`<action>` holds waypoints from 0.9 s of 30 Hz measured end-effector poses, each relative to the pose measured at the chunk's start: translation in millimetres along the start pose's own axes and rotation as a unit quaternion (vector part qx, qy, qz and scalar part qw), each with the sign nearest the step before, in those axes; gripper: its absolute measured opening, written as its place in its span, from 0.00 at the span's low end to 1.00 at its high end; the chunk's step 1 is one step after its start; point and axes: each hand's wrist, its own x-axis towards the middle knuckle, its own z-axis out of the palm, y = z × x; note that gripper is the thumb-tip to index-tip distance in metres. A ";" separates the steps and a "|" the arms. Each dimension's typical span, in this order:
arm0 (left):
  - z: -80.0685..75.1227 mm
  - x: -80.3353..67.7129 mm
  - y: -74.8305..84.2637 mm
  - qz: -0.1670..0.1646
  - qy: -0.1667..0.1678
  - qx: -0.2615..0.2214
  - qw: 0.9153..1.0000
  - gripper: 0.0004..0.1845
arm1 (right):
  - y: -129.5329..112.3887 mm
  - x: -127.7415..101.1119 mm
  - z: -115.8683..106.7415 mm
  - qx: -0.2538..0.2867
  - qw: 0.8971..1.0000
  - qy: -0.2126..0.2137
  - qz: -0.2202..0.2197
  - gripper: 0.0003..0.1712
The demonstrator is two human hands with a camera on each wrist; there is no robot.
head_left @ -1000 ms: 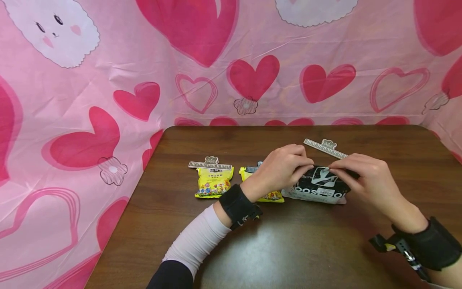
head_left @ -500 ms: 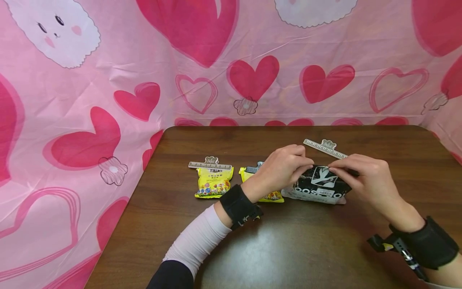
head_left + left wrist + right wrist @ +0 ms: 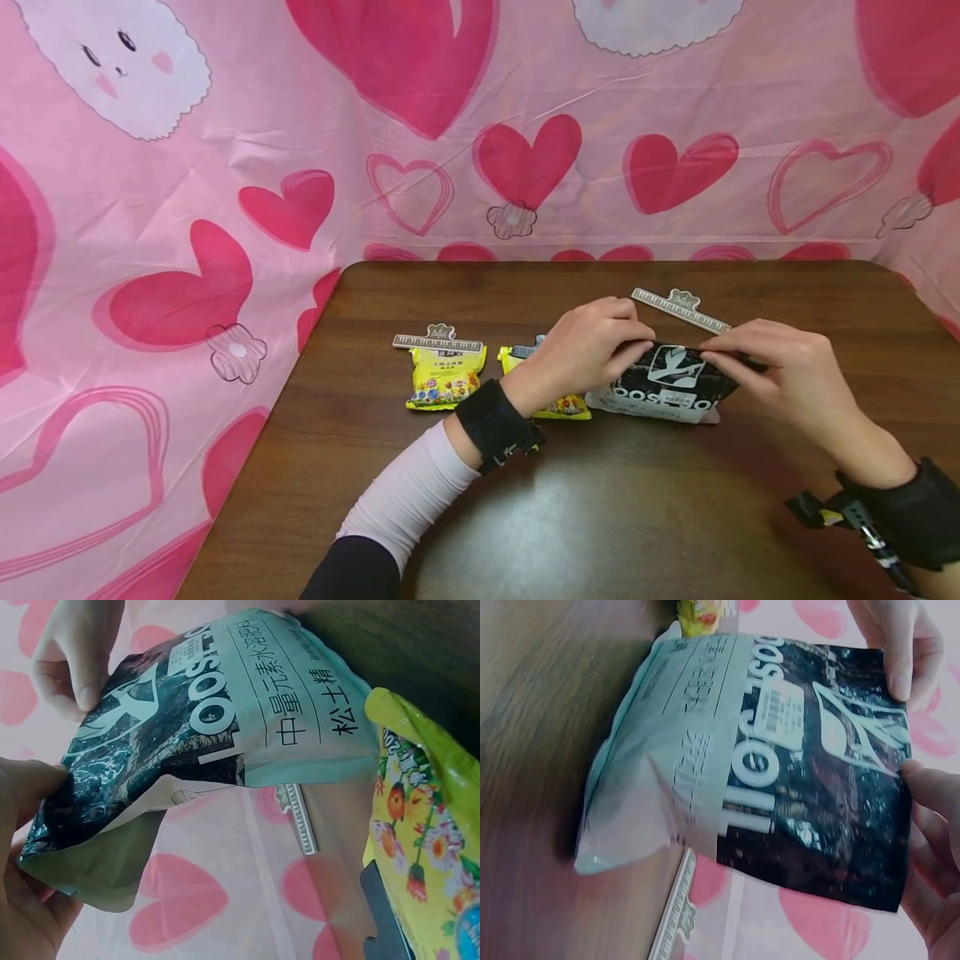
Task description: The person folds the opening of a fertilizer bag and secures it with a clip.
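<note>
A black and pale grey plastic bag point(image 3: 667, 385) with white lettering stands on the table, its black top edge raised between both hands. My left hand point(image 3: 596, 340) pinches that edge at its left end between thumb and fingers. Farther right along the same edge, my right hand point(image 3: 783, 367) pinches it too. The left wrist view shows the bag's side point(image 3: 300, 727) with printed characters and an olive inner fold near the left fingers. A white barcode sticker point(image 3: 780, 714) shows on the bag's face in the right wrist view.
Behind the bag lies a loose bag clip point(image 3: 678, 308) with a ruler-like bar. At left, a yellow packet point(image 3: 446, 379) has a similar clip point(image 3: 438, 340) along its top. Another yellow packet point(image 3: 566, 408) with a dark clip point(image 3: 523, 351) is partly hidden by the left hand.
My right hand has slid a little to the right along the bag's top edge, still pinching it. My left hand has stayed almost in place.
</note>
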 end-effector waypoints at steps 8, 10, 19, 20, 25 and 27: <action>0.7 2.3 1.3 0.002 -0.001 0.007 1.000 0.10 | 5.2 -5.8 -13.7 -0.043 0.998 -0.035 0.009 0.13; 1.1 3.1 2.0 0.001 -0.001 0.019 1.000 0.11 | 5.7 -7.0 -15.5 -0.053 0.997 -0.046 0.017 0.21; 3.2 7.2 6.3 0.010 -0.013 0.058 0.998 0.10 | 11.2 -10.7 -12.8 -0.019 1.000 -0.025 0.004 0.12; 3.2 7.4 6.4 0.011 -0.014 0.056 0.998 0.10 | 10.4 -10.7 -13.1 -0.023 0.999 -0.030 0.007 0.07; 2.8 9.9 7.5 0.022 -0.023 0.053 0.998 0.10 | 6.2 -10.2 -14.9 -0.039 0.998 -0.054 0.023 0.22; 2.7 10.7 8.2 0.026 -0.026 0.052 0.998 0.10 | 5.5 -10.3 -14.5 -0.036 0.998 -0.055 0.023 0.23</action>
